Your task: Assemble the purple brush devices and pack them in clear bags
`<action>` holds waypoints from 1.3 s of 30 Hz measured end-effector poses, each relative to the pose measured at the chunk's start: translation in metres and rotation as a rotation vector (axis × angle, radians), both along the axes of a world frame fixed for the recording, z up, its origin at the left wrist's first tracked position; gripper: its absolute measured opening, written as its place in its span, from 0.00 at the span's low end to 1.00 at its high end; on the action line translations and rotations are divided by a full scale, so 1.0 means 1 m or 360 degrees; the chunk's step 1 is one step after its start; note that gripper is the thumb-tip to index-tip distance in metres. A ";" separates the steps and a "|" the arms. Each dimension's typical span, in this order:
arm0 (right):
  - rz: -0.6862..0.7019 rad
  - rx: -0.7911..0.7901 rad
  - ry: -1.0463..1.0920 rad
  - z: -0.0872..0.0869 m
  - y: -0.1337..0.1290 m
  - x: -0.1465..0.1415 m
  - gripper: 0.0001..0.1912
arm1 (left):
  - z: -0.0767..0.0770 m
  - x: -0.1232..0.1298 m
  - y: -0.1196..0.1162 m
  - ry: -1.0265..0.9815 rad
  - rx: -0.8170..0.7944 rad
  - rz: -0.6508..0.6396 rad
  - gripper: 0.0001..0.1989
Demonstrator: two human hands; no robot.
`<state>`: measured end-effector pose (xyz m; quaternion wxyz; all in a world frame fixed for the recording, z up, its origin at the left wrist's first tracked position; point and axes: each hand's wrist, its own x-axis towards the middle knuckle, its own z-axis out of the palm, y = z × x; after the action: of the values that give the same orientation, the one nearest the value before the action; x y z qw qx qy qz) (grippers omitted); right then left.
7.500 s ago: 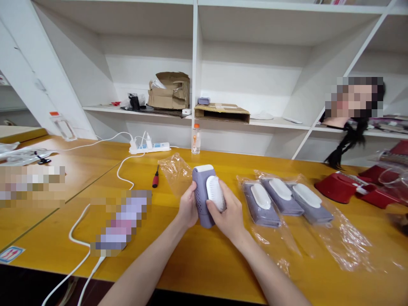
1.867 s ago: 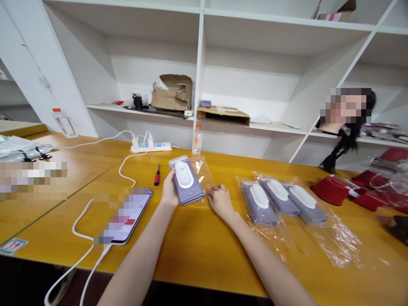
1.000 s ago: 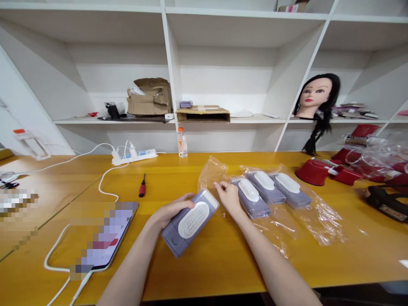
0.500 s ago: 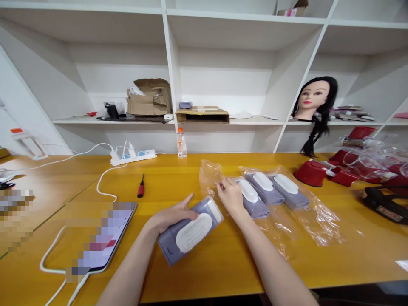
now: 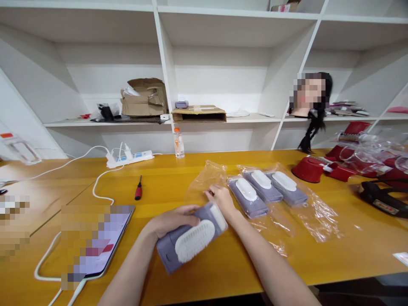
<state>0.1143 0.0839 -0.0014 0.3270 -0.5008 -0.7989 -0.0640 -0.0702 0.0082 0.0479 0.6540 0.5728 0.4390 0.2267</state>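
My left hand (image 5: 172, 220) is closed around a boxy grey-purple brush (image 5: 194, 240), tilted above the table, with its white oval bristle pad facing me. Just beyond its upper end, my right hand (image 5: 221, 200) pinches the edge of a clear plastic bag (image 5: 208, 173), thin and crumpled on the table. To the right of that hand lie similar grey-purple pieces with white oval pads, in clear plastic: a near one (image 5: 247, 195), a middle one (image 5: 263, 183) and a far right one (image 5: 288, 187).
A red-handled screwdriver (image 5: 138, 191) and a tablet-like device (image 5: 106, 244) with white cables lie to the left. Behind are a power strip (image 5: 130, 158) and a clear bottle (image 5: 179, 144). Red parts (image 5: 307, 169) and a black object (image 5: 379, 199) sit right. White shelves (image 5: 219, 76) rise behind.
My right hand has moved left and nearer the brush, and the plastic bag has shifted and flattened with it. The brush stays in my left hand, slightly turned. The view has shifted a little.
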 end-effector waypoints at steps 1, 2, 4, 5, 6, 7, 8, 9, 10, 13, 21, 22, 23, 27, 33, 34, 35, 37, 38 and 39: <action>0.0035 0.0001 0.0017 0.001 0.000 0.002 0.10 | -0.004 -0.002 0.005 0.0004 -0.0035 0.0108 0.18; 0.0067 0.0007 0.0035 0.002 0.000 0.004 0.10 | -0.008 -0.005 0.009 0.0011 -0.0091 0.0191 0.17; 0.0121 0.0032 0.0066 0.005 -0.001 0.006 0.10 | -0.014 -0.011 0.016 0.0047 -0.0140 0.0331 0.17; 0.0145 0.0047 0.0078 0.007 -0.003 0.006 0.10 | -0.015 -0.013 0.018 0.0067 -0.0146 0.0390 0.17; 0.0166 0.0065 0.0087 0.008 -0.004 0.006 0.10 | -0.016 -0.015 0.020 0.0081 -0.0138 0.0439 0.17; 0.0182 0.0085 0.0095 0.009 -0.006 0.005 0.11 | -0.016 -0.016 0.021 0.0088 -0.0129 0.0474 0.17; 0.0192 0.0109 0.0104 0.010 -0.008 0.004 0.11 | -0.016 -0.016 0.021 0.0091 -0.0122 0.0495 0.17; 0.0196 0.0136 0.0115 0.011 -0.009 0.003 0.12 | -0.016 -0.016 0.021 0.0090 -0.0115 0.0507 0.17; 0.0195 0.0165 0.0127 0.012 -0.011 0.002 0.12 | -0.015 -0.016 0.021 0.0086 -0.0114 0.0511 0.17; 0.0176 0.0257 0.0169 0.012 -0.014 0.001 0.14 | -0.015 -0.016 0.021 0.0066 -0.0142 0.0498 0.17; 0.0102 0.0415 0.0254 0.011 -0.018 0.000 0.16 | -0.017 -0.015 0.024 0.0043 -0.0138 0.0427 0.18; 0.0089 0.0431 0.0262 0.011 -0.018 0.000 0.16 | -0.018 -0.015 0.024 0.0042 -0.0123 0.0446 0.19; 0.0078 0.0447 0.0269 0.011 -0.019 0.000 0.16 | -0.019 -0.016 0.024 0.0051 -0.0105 0.0477 0.20; 0.0055 0.0488 0.0289 0.011 -0.019 0.000 0.16 | -0.023 -0.019 0.026 0.0111 -0.0024 0.0640 0.29; 0.0125 0.0525 0.0245 0.008 -0.019 -0.002 0.15 | -0.019 -0.017 0.026 0.0066 0.0052 0.0730 0.39; 0.0170 0.0541 0.0205 0.008 -0.019 -0.002 0.15 | -0.018 -0.016 0.026 0.0043 0.0066 0.0680 0.36; 0.0220 0.0565 0.0152 0.007 -0.020 -0.002 0.14 | -0.018 -0.015 0.026 0.0012 0.0069 0.0618 0.30; 0.0297 0.0622 0.0035 0.007 -0.020 -0.001 0.14 | -0.019 -0.015 0.027 -0.0064 0.0042 0.0548 0.19; 0.0315 0.0649 -0.0014 0.007 -0.020 -0.001 0.14 | -0.020 -0.016 0.029 -0.0107 0.0015 0.0566 0.15; 0.0319 0.0668 -0.0049 0.007 -0.020 -0.001 0.13 | -0.021 -0.018 0.030 -0.0151 -0.0017 0.0617 0.14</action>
<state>0.1133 0.0635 0.0055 0.4165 -0.3391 -0.8186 -0.2035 -0.0879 0.0381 0.0269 0.6212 0.4626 0.5110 0.3728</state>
